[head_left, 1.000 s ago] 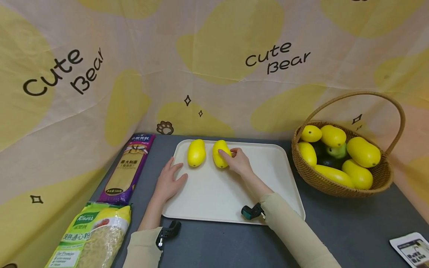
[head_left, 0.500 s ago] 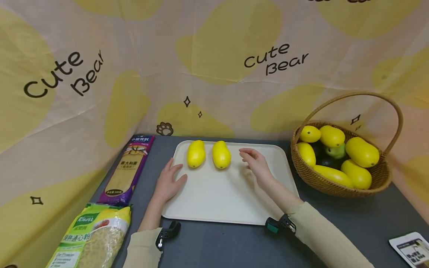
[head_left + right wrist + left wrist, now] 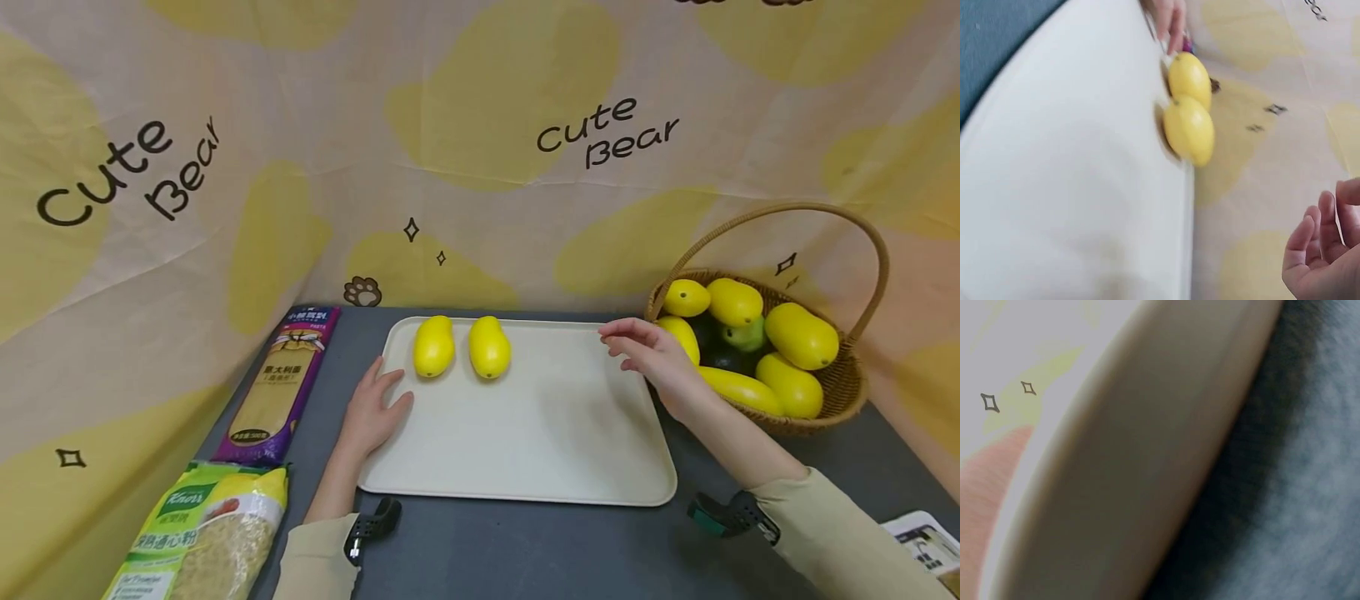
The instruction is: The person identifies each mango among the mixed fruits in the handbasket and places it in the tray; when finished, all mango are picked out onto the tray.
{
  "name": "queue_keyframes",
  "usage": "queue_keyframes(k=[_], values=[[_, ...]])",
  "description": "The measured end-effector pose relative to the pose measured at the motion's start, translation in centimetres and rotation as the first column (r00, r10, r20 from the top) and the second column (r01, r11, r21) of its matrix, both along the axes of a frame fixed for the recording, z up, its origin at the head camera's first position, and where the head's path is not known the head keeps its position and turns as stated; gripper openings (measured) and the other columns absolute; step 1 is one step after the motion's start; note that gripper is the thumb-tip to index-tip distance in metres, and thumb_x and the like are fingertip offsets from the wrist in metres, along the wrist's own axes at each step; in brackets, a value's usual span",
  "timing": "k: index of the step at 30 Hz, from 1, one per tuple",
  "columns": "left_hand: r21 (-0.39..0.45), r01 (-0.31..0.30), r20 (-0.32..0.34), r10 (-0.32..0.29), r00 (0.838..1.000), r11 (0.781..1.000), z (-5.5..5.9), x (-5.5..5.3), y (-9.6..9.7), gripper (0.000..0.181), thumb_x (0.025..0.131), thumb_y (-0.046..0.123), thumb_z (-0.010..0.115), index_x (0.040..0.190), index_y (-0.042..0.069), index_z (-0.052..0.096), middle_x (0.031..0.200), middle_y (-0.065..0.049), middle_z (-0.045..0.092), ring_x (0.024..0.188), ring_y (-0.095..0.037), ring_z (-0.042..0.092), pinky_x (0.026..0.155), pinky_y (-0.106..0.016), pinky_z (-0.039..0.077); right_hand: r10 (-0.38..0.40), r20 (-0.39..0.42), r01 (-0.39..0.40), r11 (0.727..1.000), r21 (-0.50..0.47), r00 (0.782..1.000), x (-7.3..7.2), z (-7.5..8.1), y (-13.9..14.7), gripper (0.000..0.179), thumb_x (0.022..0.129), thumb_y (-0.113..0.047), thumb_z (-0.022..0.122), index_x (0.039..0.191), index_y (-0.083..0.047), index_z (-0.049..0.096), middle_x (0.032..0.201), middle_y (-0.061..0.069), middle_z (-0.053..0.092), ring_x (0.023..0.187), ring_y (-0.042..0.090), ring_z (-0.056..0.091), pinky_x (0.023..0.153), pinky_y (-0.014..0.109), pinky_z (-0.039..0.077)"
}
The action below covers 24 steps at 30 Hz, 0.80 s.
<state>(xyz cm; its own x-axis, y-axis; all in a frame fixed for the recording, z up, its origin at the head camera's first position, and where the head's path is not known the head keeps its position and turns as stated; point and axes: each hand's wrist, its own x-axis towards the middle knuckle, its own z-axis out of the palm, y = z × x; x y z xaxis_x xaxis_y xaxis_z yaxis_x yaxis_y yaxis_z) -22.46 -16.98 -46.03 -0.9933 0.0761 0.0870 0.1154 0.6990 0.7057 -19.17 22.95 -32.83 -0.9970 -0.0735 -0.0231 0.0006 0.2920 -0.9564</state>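
Observation:
Two yellow oval fruits stand side by side at the back left of a white tray (image 3: 540, 433): a left one (image 3: 433, 347) and a right one (image 3: 490, 348). My left hand (image 3: 372, 412) rests at the tray's left rim with its fingers spread. My right hand (image 3: 660, 358) is in the air over the tray's right edge, fingers loosely bent and holding nothing. Behind it is a wicker basket (image 3: 857, 387) filled with several yellow fruits, a green one (image 3: 746, 335) and dark ones, partly covered by that hand in the head view.
A purple pasta packet (image 3: 277, 387) lies left of the tray, with a green and yellow pasta bag (image 3: 206, 525) nearer the front. A printed card (image 3: 926, 542) is at the right, partly behind the sleeve. A patterned cloth (image 3: 465, 125) hangs along the back.
My right hand has let go of the right fruit on the tray and moved right toward the basket. My left hand has stayed at the tray's rim.

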Motion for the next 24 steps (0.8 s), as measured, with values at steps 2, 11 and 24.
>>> queue_keyframes(k=[2,11,24], values=[[0.001,-0.001,-0.001,0.001,1.000,1.000,0.0,0.0,0.0,0.050,0.093,0.025,0.060,0.137,0.002,0.054,0.160,-0.019,0.017,0.143,-0.043,0.020,0.113,-0.061,0.018,0.008,-0.029,-0.006,0.997,0.073,1.000,0.1,1.0,1.6,0.034,0.099,-0.029,0.057,0.119,-0.002,0.058,0.105,-0.009,0.062,0.096,0.017,0.055,0.081,0.025,0.050],[0.024,-0.007,0.007,0.006,1.000,1.000,0.1,0.1,-0.1,0.049,0.094,0.025,0.061,0.137,0.002,0.054,0.160,-0.019,0.017,0.143,-0.043,0.020,0.113,-0.061,0.017,0.000,-0.067,0.024,0.936,0.351,0.998,-1.1,5.1,8.4,0.046,0.100,-0.038,0.053,0.127,-0.001,0.053,0.101,-0.022,0.059,0.093,0.003,0.054,0.075,0.018,0.049],[0.040,-0.004,0.013,0.003,1.000,0.999,0.2,0.1,-0.2,0.049,0.094,0.025,0.061,0.137,0.002,0.054,0.160,-0.018,0.017,0.143,-0.042,0.020,0.113,-0.060,0.018,0.081,-0.050,-0.009,0.602,0.798,0.995,-4.9,6.5,14.9,0.056,0.099,-0.028,0.053,0.134,0.013,0.042,0.132,0.041,0.041,0.115,0.057,0.042,0.091,0.066,0.037]])
